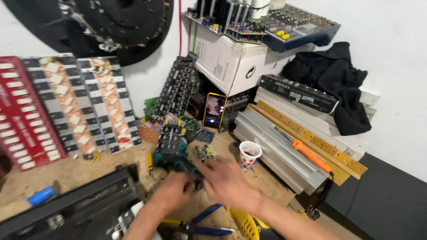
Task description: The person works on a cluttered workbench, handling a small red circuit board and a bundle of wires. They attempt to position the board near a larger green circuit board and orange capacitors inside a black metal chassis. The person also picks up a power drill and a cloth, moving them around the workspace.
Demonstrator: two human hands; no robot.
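Left hand: the left hand [175, 191] lies at 6 o'clock of the frame, fingers curled down onto the teal power tool [171, 161]; blur hides whether the grip is closed, so its state cannot be told.
Right hand: the right hand [227, 180] reaches in from 5 o'clock, fingers spread loosely above the small green circuit board [203, 152]; grasp or mere touch cannot be told either.
Thing in hand: the teal power tool sits on the worktop [80, 171] just below a block of black capacitors [171, 138], and the circuit board lies just beside it at 3 o'clock.
Doing it well: as a judgement, one hand should steady the tool body while the other works the small board, with slow movements, since both hands crowd one spot.
Edges: a paper cup [250, 153] stands near the right hand at 2 o'clock and looks easy to knock over; blue-handled pliers [202, 222] lie under the forearms at 6 o'clock.
Open room: the bare worktop at 9 o'clock gives the freest space; a ribbed aluminium heat sink [275, 153] with an orange-handled screwdriver [311, 155] closes off 3 o'clock, and a lit phone [214, 111] stands propped at 12 o'clock.
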